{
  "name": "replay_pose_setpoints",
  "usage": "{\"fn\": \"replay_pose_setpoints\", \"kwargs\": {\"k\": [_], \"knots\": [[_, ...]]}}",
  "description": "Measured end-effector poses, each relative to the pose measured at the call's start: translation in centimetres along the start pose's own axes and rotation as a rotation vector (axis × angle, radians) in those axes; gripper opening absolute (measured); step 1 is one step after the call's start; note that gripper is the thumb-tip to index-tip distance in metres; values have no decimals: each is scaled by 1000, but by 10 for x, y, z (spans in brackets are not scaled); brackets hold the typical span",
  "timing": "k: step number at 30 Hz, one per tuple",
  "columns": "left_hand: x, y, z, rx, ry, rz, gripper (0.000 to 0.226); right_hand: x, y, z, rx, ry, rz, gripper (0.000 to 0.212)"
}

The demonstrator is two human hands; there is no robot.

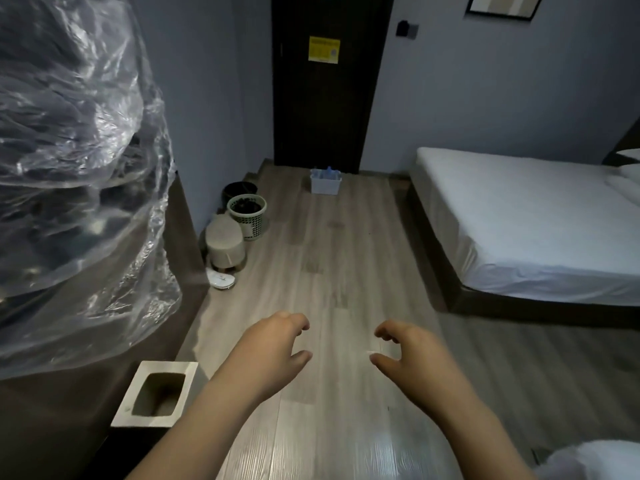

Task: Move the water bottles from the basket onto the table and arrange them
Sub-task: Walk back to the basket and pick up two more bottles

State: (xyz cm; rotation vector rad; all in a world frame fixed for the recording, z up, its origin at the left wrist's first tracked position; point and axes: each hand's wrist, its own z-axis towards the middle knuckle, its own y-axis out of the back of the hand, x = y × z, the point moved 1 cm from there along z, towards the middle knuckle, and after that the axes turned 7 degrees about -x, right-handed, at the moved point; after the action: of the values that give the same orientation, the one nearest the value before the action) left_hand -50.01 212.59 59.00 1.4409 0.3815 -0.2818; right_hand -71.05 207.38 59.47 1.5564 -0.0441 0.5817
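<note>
Basket [325, 183]: pale, standing on the floor at the foot of the dark door [329, 98], well apart from the person. It has to be walked to before anything can be lifted.
Bottles [328, 172]: only blue tops show above the basket rim, too small to count. None shows on the worktop.
Left hand [273, 348]: stretched forward over the floor, fingers loosely curled, thumb apart, holding nothing.
Right hand [408, 351]: mirrors the left, loosely curled and empty. Both seem readied for a two-handed pick-up.
Worktop [52, 427]: dark surface along the left side, judged to be where the bottles go. It carries a plastic-wrapped bundle [76, 168] and a white box [156, 393] with a recess, so free room looks limited.
Floor [339, 265]: wood-look planks running between the hands and the basket.
Bins [246, 211]: two against the left wall, beside a round stool [225, 242], off the walking line.
Bed [540, 220]: at the right, under a white sheet, no part in the task.
Step judged: approach to the basket, with moving and arranging not yet begun.
</note>
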Motion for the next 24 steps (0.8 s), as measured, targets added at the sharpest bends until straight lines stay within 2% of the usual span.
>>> {"fn": "replay_pose_setpoints", "kwargs": {"k": [7, 14, 24], "knots": [[20, -4, 70, 59, -12, -21, 38, -4, -6, 67, 23, -44, -8, 38], [29, -18, 182, 74, -12, 16, 37, -33, -10, 174, 17, -57, 7, 38], [16, -14, 352, 13, -29, 61, 36, -82, 26, 340, -21, -46, 20, 39]]}}
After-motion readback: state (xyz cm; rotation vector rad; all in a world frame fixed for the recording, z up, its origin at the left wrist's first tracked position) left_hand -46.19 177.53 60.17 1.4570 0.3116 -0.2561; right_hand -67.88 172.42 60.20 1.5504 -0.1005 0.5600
